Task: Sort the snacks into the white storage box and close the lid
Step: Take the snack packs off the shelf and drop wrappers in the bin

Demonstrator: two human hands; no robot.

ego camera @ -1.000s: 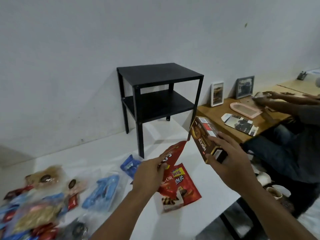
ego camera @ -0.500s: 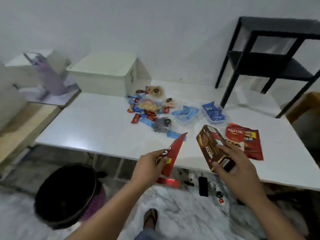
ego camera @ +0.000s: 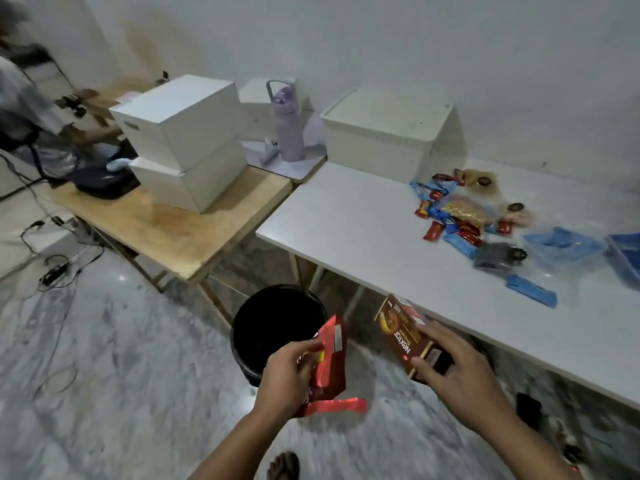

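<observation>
A: The fingers [ego camera: 301,355] of the left hand [ego camera: 285,375] were curled round a red wrapper [ego camera: 332,362], pinching it, and the right hand [ego camera: 450,367] had its fingers clamped on the end of a brown Nextar box [ego camera: 401,336]. Both were held out over the floor, in front of the white counter [ego camera: 346,216].

B: And the big things?

A: The white counter ran off to the right. To its left stood a wooden counter [ego camera: 166,230] with two white boxes [ego camera: 183,143] stacked on it. The white storage box [ego camera: 391,133] sat at the back of the white counter, against the wall, with its lid on.

B: What was below the hands?

A: A black bin [ego camera: 273,327] stood on the marbled floor, just beyond the red wrapper and touching neither hand.

B: The snacks?

A: A loose heap of snacks [ego camera: 464,216] lay on the white counter to the right of the storage box, near it, with blue packets [ego camera: 568,242] further right and one blue bar [ego camera: 531,291] apart near the front edge. A purple bottle [ego camera: 287,129] stood upright between the stacked boxes and the storage box.

B: Anyone else?

A: A seated person [ego camera: 31,112] at far left, blurred.
</observation>
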